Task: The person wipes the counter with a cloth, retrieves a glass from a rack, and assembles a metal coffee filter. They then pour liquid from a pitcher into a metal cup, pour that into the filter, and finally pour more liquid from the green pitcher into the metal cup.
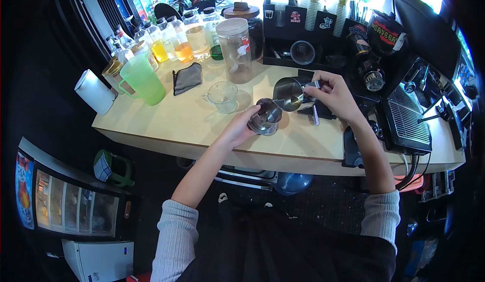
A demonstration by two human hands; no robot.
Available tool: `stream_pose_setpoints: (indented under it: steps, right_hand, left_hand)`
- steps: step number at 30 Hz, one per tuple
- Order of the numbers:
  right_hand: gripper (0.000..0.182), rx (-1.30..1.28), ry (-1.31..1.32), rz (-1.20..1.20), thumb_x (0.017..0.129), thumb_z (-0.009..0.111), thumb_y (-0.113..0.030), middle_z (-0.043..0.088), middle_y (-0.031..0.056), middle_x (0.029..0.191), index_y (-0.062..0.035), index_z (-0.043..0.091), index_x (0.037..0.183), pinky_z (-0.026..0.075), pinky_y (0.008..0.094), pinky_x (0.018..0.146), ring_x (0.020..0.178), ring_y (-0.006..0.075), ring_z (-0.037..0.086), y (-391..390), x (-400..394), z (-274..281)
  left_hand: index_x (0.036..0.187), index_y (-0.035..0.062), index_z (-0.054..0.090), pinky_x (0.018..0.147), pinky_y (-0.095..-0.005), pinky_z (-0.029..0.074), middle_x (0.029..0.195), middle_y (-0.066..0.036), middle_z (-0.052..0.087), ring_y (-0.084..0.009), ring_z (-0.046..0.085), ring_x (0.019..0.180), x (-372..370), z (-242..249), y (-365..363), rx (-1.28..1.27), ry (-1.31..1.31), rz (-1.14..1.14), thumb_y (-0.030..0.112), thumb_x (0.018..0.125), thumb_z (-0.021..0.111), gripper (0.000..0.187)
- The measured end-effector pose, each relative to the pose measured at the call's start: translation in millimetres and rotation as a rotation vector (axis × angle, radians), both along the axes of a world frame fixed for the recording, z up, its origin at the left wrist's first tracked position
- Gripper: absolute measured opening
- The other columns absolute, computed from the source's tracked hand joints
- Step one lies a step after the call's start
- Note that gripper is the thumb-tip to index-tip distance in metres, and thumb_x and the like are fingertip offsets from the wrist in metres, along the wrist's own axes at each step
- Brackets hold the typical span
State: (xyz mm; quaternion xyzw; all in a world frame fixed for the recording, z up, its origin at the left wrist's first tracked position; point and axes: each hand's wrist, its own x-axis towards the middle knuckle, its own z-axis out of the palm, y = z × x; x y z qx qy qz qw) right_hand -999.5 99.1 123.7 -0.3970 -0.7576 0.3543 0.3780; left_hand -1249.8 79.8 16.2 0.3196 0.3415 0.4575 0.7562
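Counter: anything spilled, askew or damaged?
Nothing stands out. No spill shows on the counter below the metal cup or metal pitcher; the white jug at the left end seems to lean, likely lens distortion.

Shiny metal pitcher (288, 94), glossy metal cup (263, 123), matt grey cloth (188, 79), green plastic jug (143, 80) (translucent)

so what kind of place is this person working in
Most likely a small café or drinks stall: what looks like an espresso machine is at the right end of the counter, with stacked clear cups and bottles of coloured liquid along the back.
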Motion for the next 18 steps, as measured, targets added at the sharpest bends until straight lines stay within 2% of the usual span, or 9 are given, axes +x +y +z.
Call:
stream_pose_setpoints:
  steps: [2, 4, 5, 7, 9, 12, 18]
  right_hand:
    - [0.013, -0.007, 0.051, 0.005, 0.08, 0.064, -0.009, 0.053, -0.0052, 0.067, -0.0029, 0.055, 0.074, 0.026, 0.0162, 0.048, 0.057, -0.003, 0.036, 2, 2, -4]
    - [0.017, 0.057, 0.021, -0.017, 0.079, 0.065, -0.012, 0.045, -0.0053, 0.057, -0.0001, 0.055, 0.074, 0.025, 0.0197, 0.045, 0.052, -0.0014, 0.035, 0, 0, -2]
    - [0.017, 0.058, 0.027, -0.022, 0.079, 0.065, -0.012, 0.045, -0.0053, 0.057, -0.0001, 0.055, 0.074, 0.025, 0.0197, 0.045, 0.052, -0.0014, 0.035, -3, -1, 1]
    - [0.015, 0.075, -0.081, -0.046, 0.078, 0.066, -0.01, 0.05, -0.0045, 0.068, -0.0009, 0.054, 0.075, 0.028, 0.0182, 0.049, 0.058, -0.0008, 0.037, -11, -7, 8]
    - [0.016, 0.158, -0.099, -0.048, 0.076, 0.066, -0.011, 0.05, -0.0019, 0.066, 0.0005, 0.055, 0.074, 0.03, 0.0195, 0.049, 0.057, 0.0013, 0.038, -12, -13, 10]
    - [0.019, 0.386, -0.217, 0.008, 0.072, 0.067, -0.014, 0.049, 0.0043, 0.064, 0.0015, 0.056, 0.075, 0.035, 0.0246, 0.05, 0.053, 0.0102, 0.042, -14, -20, 17]
    - [0.02, 0.415, -0.338, 0.053, 0.073, 0.066, -0.014, 0.049, 0.0083, 0.06, 0.0019, 0.054, 0.075, 0.039, 0.0282, 0.053, 0.054, 0.0158, 0.046, -16, -31, 32]
  left_hand:
    - [0.121, -0.0019, 0.043, 0.093, -0.0396, 0.046, 0.114, -0.015, 0.055, -0.0222, 0.057, 0.104, -2, 1, 0, -0.009, -0.001, -0.012, 0.026, 0.092, 0.048, 0.041]
    - [0.122, -0.0012, 0.042, 0.093, -0.0397, 0.046, 0.115, -0.015, 0.055, -0.0229, 0.056, 0.105, -1, 1, -3, -0.017, -0.025, 0.005, 0.027, 0.092, 0.048, 0.041]
    - [0.123, -0.0005, 0.041, 0.094, -0.0398, 0.046, 0.116, -0.016, 0.054, -0.0235, 0.056, 0.106, -1, 1, -4, -0.024, -0.055, 0.023, 0.027, 0.092, 0.048, 0.042]
    - [0.124, 0.0001, 0.041, 0.094, -0.04, 0.047, 0.117, -0.016, 0.053, -0.0244, 0.055, 0.107, 1, 5, -10, -0.029, -0.099, 0.015, 0.028, 0.093, 0.047, 0.042]
    - [0.124, 0.0006, 0.04, 0.094, -0.0402, 0.047, 0.118, -0.017, 0.052, -0.0253, 0.055, 0.109, 3, 7, -16, -0.035, -0.147, 0.008, 0.028, 0.093, 0.046, 0.042]
    - [0.125, 0.0016, 0.039, 0.094, -0.0401, 0.048, 0.119, -0.017, 0.051, -0.026, 0.053, 0.111, 5, 5, -21, -0.048, -0.232, -0.026, 0.03, 0.094, 0.045, 0.043]
    - [0.125, 0.0004, 0.038, 0.094, -0.0381, 0.048, 0.119, -0.018, 0.051, -0.0256, 0.053, 0.111, 10, 5, -26, -0.056, -0.23, -0.001, 0.033, 0.095, 0.042, 0.045]
